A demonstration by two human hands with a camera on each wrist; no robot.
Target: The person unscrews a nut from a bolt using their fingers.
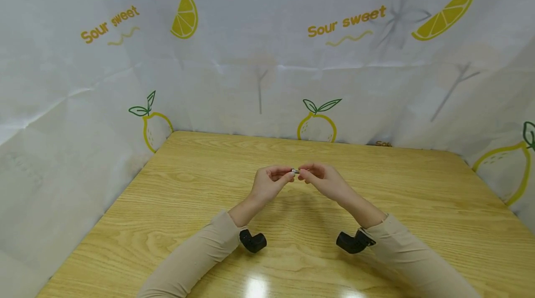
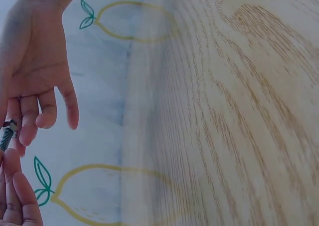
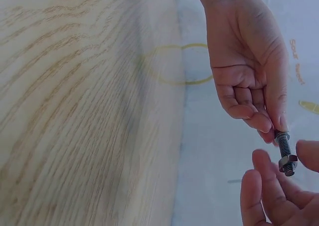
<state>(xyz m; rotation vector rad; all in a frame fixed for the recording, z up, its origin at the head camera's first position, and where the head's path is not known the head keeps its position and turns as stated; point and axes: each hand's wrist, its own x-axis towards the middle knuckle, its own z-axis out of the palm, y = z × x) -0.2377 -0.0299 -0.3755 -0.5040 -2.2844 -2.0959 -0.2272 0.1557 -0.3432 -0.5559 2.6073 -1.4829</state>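
Note:
A metal bolt (image 3: 284, 145) with a hex nut (image 3: 288, 162) threaded near its free end is held above the table between both hands. My right hand (image 1: 326, 181) pinches the bolt's other end between thumb and fingers. At the nut end is my left hand (image 1: 266, 183), its thumb (image 3: 307, 155) and fingers (image 3: 264, 173) spread on either side of the nut. In the right wrist view a gap shows between these fingers and the nut. The left wrist view catches the nut (image 2: 11, 126) at its left edge, close to the left hand (image 2: 37, 51).
Below the hands lies a wood-grain table (image 1: 175, 196). A white cloth (image 1: 234, 89) printed with lemons hangs behind it and along its sides. Black wrist devices stick out from the left cuff (image 1: 252, 241) and the right cuff (image 1: 354, 241).

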